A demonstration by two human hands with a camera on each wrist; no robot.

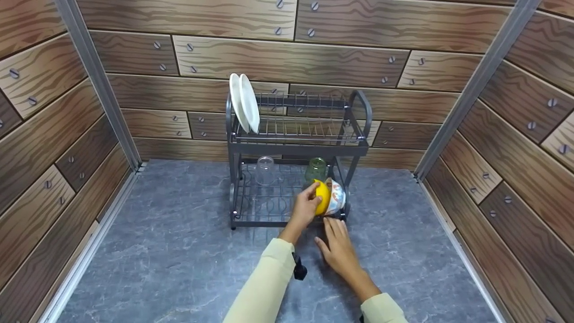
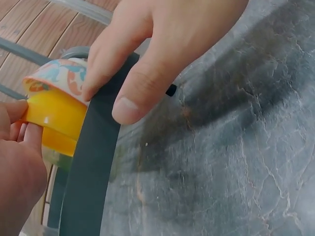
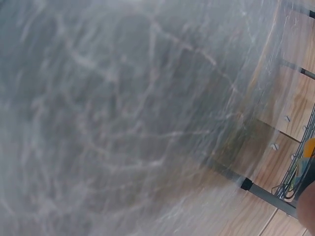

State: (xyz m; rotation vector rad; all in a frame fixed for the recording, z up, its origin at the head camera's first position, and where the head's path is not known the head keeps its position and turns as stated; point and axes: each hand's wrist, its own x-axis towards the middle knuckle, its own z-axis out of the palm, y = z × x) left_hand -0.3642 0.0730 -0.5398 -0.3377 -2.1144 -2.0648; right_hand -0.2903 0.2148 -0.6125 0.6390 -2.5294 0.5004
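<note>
In the head view a yellow bowl (image 1: 323, 197) stands on its side at the right end of the lower tier of a dark dish rack (image 1: 298, 150). My left hand (image 1: 306, 209) pinches its edge between thumb and fingers. Right behind it leans a white bowl with orange and blue patterns (image 1: 338, 200). My right hand (image 1: 340, 249) lies at the rack's lower front bar, fingers extended just below the bowls. The left wrist view shows the yellow bowl (image 2: 56, 115) against the patterned bowl (image 2: 59, 77), partly hidden by the bar.
Two white plates (image 1: 250, 104) stand at the left of the upper tier. A clear glass (image 1: 265, 170) and a green glass (image 1: 317, 167) sit upside down on the lower tier. The rack stands on a grey marbled surface (image 1: 175, 251), with wood-patterned walls (image 1: 287, 56) around.
</note>
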